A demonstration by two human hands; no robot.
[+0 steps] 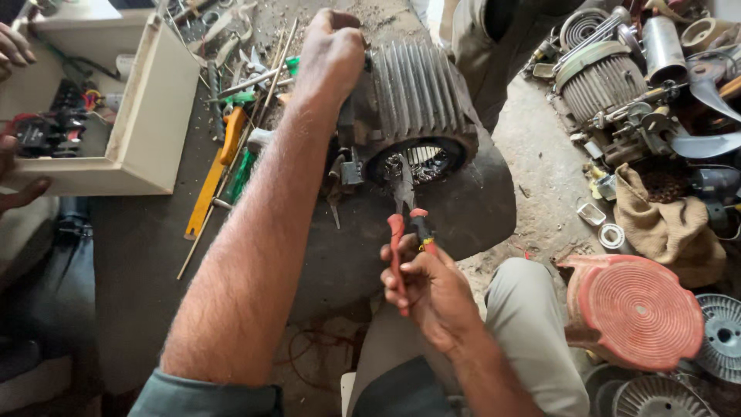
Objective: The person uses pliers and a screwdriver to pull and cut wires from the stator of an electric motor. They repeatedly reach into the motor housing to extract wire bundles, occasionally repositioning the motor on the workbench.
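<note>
A grey finned motor housing (421,100) lies on its side on a dark work surface (154,255), its open end facing me with windings visible inside. My left hand (330,54) is closed over the top left edge of the housing. My right hand (428,289) grips red-handled pliers (403,220), whose jaws point into the housing's opening.
A beige open box (147,100) with wiring stands at left, with another person's hands (11,46) beside it. Yellow, orange and green tools (224,154) lie next to it. At right are another finned motor (598,81), a sack (664,224), a red fan cover (633,309) and metal parts.
</note>
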